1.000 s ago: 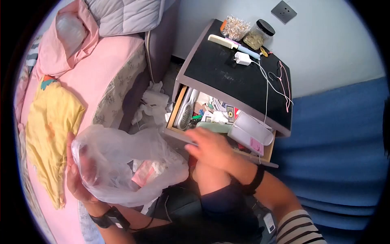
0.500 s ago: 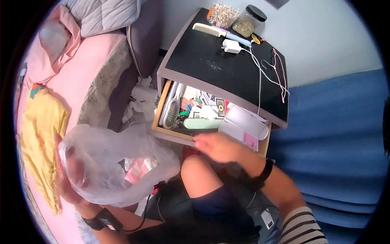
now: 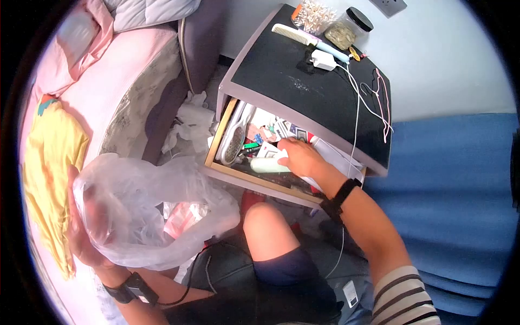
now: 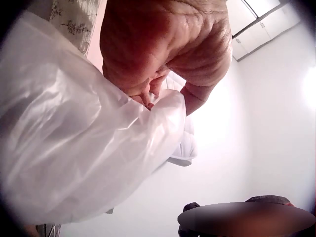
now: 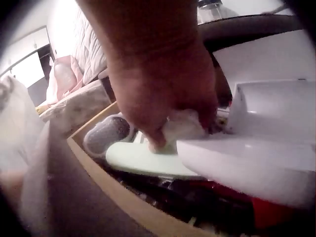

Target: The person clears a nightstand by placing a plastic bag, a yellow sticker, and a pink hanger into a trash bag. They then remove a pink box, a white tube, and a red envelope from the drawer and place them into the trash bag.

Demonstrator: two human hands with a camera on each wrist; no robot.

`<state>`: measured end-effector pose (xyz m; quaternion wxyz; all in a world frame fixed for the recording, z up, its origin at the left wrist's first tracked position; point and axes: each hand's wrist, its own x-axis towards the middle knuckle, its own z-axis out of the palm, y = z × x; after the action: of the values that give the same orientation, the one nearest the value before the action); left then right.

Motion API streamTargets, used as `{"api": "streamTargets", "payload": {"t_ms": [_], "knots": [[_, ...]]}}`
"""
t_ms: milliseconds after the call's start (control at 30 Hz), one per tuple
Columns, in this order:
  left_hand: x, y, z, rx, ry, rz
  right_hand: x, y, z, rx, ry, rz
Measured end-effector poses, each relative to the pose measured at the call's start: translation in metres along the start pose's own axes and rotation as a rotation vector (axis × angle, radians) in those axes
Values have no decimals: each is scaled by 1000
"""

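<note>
My left hand (image 3: 81,233) grips the rim of a translucent plastic bag (image 3: 130,233) at the left, its mouth spread wide. Inside the bag lie pink and white scraps (image 3: 183,219). In the left wrist view, the bag's edge passes between fingers and thumb. My right hand (image 3: 303,157) reaches down into the pulled-out drawer (image 3: 260,183). Its fingers pinch a crumpled white tissue (image 5: 183,126), just above a pale green case (image 5: 148,160). Beside the hand stands an open white case (image 5: 276,108). A hairbrush (image 3: 233,143) lies at the drawer's left side.
On the black cabinet top (image 3: 265,76) are a comb (image 3: 292,34), a white charger (image 3: 323,60), a jar (image 3: 346,32), cotton swabs (image 3: 314,16) and a pink hanger (image 3: 386,108). Crumpled paper (image 3: 189,119) lies on the floor beside the bed (image 3: 124,59).
My right hand has gone from the drawer's front edge into the drawer and taken hold of the white tissue. The left hand keeps its grip on the bag.
</note>
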<state>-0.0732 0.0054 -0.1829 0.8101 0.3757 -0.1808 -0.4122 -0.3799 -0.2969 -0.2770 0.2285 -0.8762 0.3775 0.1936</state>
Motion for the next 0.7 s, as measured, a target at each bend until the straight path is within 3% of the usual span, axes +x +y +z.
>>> {"api": "streamTargets", "payload": {"t_ms": [100,333,400,500,567,600,700], "knots": [[0,2,-5,-102,-22,-36,-13,17,4,155,63,-178],[-3,3,-6,-106,-18,-34,-33,17,3,151,120,-306],[-3,5,-3,-62,-13,-41,-28,16,2,236,173,-177],[-1,-3,30,16,243,23,-8,20,1,301,236,-101],[0,-4,29,22,255,31,12,19,6,325,299,-115],[0,-5,29,23,262,36,17,9,1,264,289,-23],[2,-2,11,-16,65,-5,38,-2,12,109,295,192]]}}
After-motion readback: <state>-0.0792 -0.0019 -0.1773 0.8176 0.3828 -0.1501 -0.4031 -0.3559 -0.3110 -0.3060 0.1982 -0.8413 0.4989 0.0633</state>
